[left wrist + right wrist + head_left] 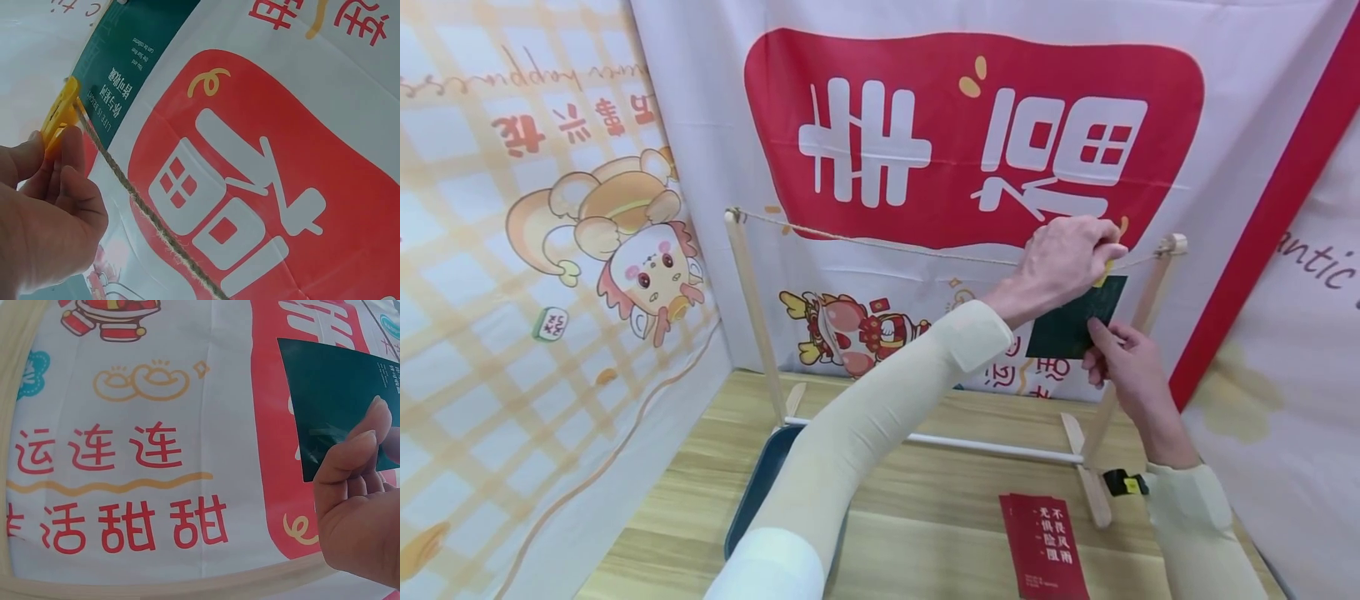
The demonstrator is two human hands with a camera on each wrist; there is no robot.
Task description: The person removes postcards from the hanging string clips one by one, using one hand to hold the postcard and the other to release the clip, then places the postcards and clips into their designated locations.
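Observation:
My left hand (1067, 254) pinches a yellow clothespin (60, 109) between thumb and fingers, up at the twine (144, 209) near the right end of a wooden stand. Just under the twine hangs a dark green card (1060, 329) with small white print; the clothespin's tip is at its upper edge. Whether the jaws grip both card and twine I cannot tell. Lower down, my right hand (1127, 362) holds the card's lower right part between thumb and fingers, as the right wrist view also shows with the card (331, 403).
The stand has a left post (752, 308), a right post (1156, 292) and a white crossbar (992, 447). Red printed cards (1045, 550) lie on the wooden table (917, 517). A dark blue tray (756, 492) sits beneath my left arm. A printed cloth (947, 225) hangs behind.

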